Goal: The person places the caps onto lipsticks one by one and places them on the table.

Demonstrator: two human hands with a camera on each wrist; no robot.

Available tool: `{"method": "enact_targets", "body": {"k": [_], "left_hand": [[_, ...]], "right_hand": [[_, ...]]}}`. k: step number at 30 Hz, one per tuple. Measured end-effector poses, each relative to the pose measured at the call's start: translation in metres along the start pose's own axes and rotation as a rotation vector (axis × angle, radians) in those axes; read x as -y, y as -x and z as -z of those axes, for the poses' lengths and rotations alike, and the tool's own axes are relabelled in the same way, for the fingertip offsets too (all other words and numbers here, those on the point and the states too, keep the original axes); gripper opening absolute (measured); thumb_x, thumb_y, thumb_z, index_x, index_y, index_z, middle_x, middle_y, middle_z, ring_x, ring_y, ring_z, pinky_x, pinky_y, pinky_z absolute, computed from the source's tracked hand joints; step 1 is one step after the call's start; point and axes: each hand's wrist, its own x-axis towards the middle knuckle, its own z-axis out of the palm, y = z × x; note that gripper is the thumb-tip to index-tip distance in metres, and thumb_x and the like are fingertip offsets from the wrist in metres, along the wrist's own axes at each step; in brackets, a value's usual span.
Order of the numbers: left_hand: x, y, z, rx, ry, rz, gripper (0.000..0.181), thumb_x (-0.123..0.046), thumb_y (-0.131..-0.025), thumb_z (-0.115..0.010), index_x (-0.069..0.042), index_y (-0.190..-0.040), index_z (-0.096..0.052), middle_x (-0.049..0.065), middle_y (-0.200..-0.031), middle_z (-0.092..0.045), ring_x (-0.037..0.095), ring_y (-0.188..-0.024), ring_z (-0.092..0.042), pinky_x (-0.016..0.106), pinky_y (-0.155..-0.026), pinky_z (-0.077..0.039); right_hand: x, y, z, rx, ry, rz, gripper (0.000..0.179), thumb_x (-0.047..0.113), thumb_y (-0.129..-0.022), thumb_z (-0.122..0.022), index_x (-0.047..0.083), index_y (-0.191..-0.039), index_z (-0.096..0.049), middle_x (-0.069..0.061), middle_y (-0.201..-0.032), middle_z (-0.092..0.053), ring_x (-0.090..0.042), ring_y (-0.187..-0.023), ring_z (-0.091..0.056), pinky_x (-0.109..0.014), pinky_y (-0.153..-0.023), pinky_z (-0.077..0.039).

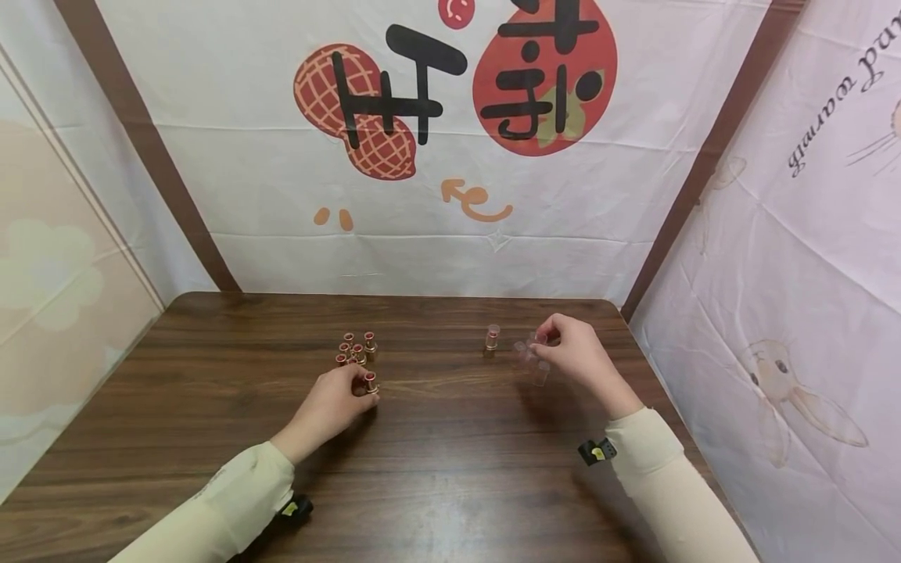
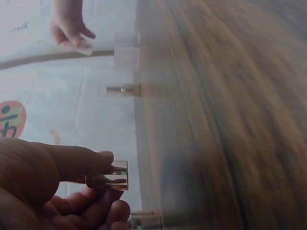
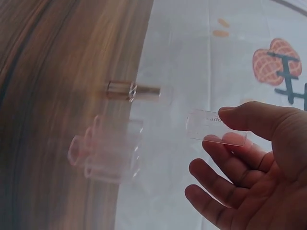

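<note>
My left hand (image 1: 332, 405) pinches an uncapped lipstick (image 1: 371, 383) with a gold base and red tip, held just off the wooden table in the left wrist view. Right behind that hand, several uncapped lipsticks (image 1: 358, 350) stand upright in a cluster. Between thumb and index finger, my right hand (image 1: 579, 356) holds a clear cap (image 3: 199, 126); small lettering shows on it in the right wrist view. Below this hand a group of clear caps (image 3: 110, 155) stands on the table. One lipstick (image 1: 491, 342) with a clear cap over it stands to their left.
The dark wooden table (image 1: 436, 469) ends at a printed cloth backdrop (image 1: 422, 258). Another cloth wall (image 1: 746, 274) rises along its right side, and a third cloth panel (image 1: 63, 274) hangs at the left.
</note>
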Motion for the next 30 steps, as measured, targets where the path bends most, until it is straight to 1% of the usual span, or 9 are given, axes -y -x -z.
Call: {"method": "enact_targets", "body": {"k": [3, 7, 13, 18, 20, 25, 27, 30], "left_hand": [[-0.008, -0.004, -0.005, -0.001, 0.009, -0.041, 0.022, -0.016, -0.087, -0.079, -0.006, -0.104, -0.07, 0.001, -0.091, -0.069, 0.015, -0.083, -0.062, 0.036, -0.077, -0.051], [-0.018, -0.01, -0.011, 0.009, 0.031, -0.096, 0.022, -0.014, -0.086, -0.079, -0.006, -0.103, -0.068, 0.001, -0.089, -0.067, 0.014, -0.08, -0.059, 0.034, -0.075, -0.049], [-0.037, -0.018, -0.022, 0.058, 0.088, -0.138, 0.02, -0.012, -0.086, -0.079, -0.006, -0.101, -0.066, 0.001, -0.087, -0.063, 0.014, -0.08, -0.056, 0.032, -0.074, -0.047], [-0.052, -0.023, -0.032, 0.081, 0.119, -0.177, 0.021, -0.012, -0.084, -0.08, -0.007, -0.101, -0.067, -0.001, -0.088, -0.066, 0.015, -0.083, -0.061, 0.032, -0.076, -0.05], [-0.057, -0.024, -0.036, 0.088, 0.128, -0.192, 0.021, -0.012, -0.084, -0.08, -0.008, -0.1, -0.067, -0.002, -0.088, -0.067, 0.014, -0.083, -0.062, 0.032, -0.077, -0.051], [-0.067, -0.027, -0.043, 0.087, 0.139, -0.231, 0.021, -0.011, -0.083, -0.081, -0.007, -0.099, -0.068, -0.003, -0.087, -0.067, 0.013, -0.082, -0.062, 0.031, -0.077, -0.052], [-0.07, -0.028, -0.044, 0.09, 0.147, -0.239, 0.021, -0.011, -0.083, -0.081, -0.007, -0.1, -0.069, -0.003, -0.087, -0.067, 0.013, -0.083, -0.063, 0.03, -0.077, -0.052], [-0.073, -0.03, -0.047, 0.102, 0.154, -0.246, 0.021, -0.01, -0.083, -0.081, -0.008, -0.099, -0.069, -0.003, -0.086, -0.066, 0.014, -0.082, -0.062, 0.029, -0.076, -0.051]], "right_hand": [[0.011, 0.001, 0.0, 0.007, -0.031, 0.03, 0.018, 0.022, -0.09, -0.078, 0.014, -0.102, -0.066, -0.002, -0.098, -0.068, -0.019, -0.089, -0.069, -0.035, -0.074, -0.056], [0.026, 0.002, -0.001, 0.024, -0.074, 0.059, 0.018, 0.023, -0.091, -0.078, 0.016, -0.102, -0.066, -0.001, -0.099, -0.068, -0.018, -0.086, -0.069, -0.035, -0.073, -0.056], [0.045, 0.001, -0.003, 0.054, -0.105, 0.122, 0.018, 0.024, -0.09, -0.079, 0.019, -0.104, -0.068, 0.002, -0.101, -0.068, -0.017, -0.091, -0.068, -0.036, -0.078, -0.056], [0.06, 0.0, -0.004, 0.102, -0.136, 0.18, 0.017, 0.024, -0.091, -0.079, 0.02, -0.104, -0.069, 0.004, -0.102, -0.069, -0.018, -0.096, -0.068, -0.036, -0.08, -0.057], [0.065, -0.001, -0.004, 0.124, -0.14, 0.202, 0.017, 0.024, -0.091, -0.079, 0.019, -0.105, -0.07, 0.004, -0.103, -0.069, -0.018, -0.098, -0.068, -0.036, -0.082, -0.057], [0.075, -0.002, -0.004, 0.144, -0.115, 0.238, 0.018, 0.024, -0.091, -0.08, 0.019, -0.106, -0.071, 0.006, -0.102, -0.069, -0.014, -0.1, -0.067, -0.039, -0.088, -0.057], [0.077, -0.003, -0.005, 0.153, -0.108, 0.254, 0.018, 0.024, -0.091, -0.08, 0.02, -0.105, -0.071, 0.006, -0.103, -0.069, -0.013, -0.1, -0.066, -0.04, -0.09, -0.056], [0.08, -0.002, -0.007, 0.171, -0.107, 0.278, 0.019, 0.025, -0.09, -0.08, 0.02, -0.106, -0.07, 0.007, -0.102, -0.069, -0.012, -0.099, -0.066, -0.038, -0.09, -0.056]]}}
